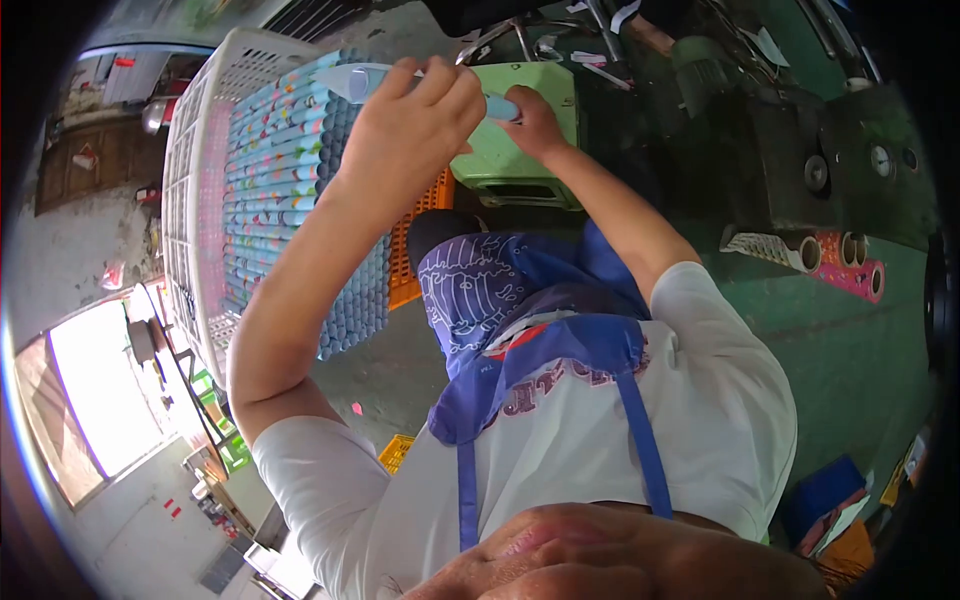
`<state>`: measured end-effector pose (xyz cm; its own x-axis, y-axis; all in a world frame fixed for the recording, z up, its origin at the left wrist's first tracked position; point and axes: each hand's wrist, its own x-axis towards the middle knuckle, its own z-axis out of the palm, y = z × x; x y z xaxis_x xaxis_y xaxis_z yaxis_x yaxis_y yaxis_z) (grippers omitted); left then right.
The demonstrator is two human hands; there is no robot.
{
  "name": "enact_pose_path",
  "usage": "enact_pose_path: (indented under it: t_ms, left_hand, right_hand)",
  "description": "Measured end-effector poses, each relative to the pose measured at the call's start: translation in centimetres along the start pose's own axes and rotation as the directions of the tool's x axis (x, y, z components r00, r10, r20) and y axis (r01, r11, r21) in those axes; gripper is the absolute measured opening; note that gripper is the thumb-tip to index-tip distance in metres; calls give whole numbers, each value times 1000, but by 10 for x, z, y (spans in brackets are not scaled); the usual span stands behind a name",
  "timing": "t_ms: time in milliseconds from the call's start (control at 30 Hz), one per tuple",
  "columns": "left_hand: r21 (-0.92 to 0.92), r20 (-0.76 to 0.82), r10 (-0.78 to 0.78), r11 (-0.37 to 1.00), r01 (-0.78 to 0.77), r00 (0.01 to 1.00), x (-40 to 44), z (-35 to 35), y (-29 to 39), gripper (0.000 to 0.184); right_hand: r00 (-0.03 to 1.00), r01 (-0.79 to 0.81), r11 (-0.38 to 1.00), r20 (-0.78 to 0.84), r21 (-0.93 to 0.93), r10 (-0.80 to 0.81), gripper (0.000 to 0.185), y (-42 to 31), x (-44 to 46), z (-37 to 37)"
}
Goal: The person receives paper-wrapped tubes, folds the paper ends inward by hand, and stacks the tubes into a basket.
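Near the green box-shaped object [515, 172], the left hand [408, 128] and right hand [536, 124] close around a slender pale-blue tube [358, 82]; uneven grip could swing its end into the stacked patterned blue rolls [275, 150].

Close head-worn view, steeply down over chest [600, 440] toward the hands [415, 125].

Both arms are reached out in front of the body, and the hands are held near each other, but not touching. The left hand [425, 105] is seen from its back, with the fingers curled and closed in a grip. The left elbow [265, 385] is strongly bent, and the left forearm [310, 250] is slanted. The right hand [532, 122] is also closed with curled fingers, and the right forearm [620, 205] is stretched diagonally toward it.
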<state>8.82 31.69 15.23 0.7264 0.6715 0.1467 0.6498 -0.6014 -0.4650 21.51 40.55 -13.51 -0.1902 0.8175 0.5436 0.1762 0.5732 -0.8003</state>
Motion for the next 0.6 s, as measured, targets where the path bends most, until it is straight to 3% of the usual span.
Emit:
enact_pose_path:
  t_ms: [67,167,200,233,300,467,600]
  left_hand:
    - [-8,-24,-24,1000,24,999,-12,-6,-3,30]
    - [-339,-129,-490,839,426,862,-28,-31,-20,23]
    - [-338,-132,-494,837,429,859,-34,-38,-27,23]
    - [-591,6,-478,707,389,878,-40,-44,-36,21]
    - [-916,230,-323,247,316,918,-49,-53,-49,17]
    - [-865,198,-263,407,295,944,-56,-60,-60,22]
    - [-765,344,-148,529,368,927,-60,-69,-69,32]
  right_hand:
    - [999,-1,999,47,-43,3,24,0,-4,-9]
    - [997,5,998,77,-64,-1,24,-6,-10,-12]
    - [996,6,998,87,-60,-1,24,-10,-11,-12]
    - [995,7,998,97,-56,-2,24,-12,-12,-13]
    - [994,19,999,107,-46,-14,25,-15,-10,-15]
    - [986,86,996,143,-22,-81,26,-21,-11,-21]
    - [974,114,993,201,-28,-106,26,-24,-11,-28]
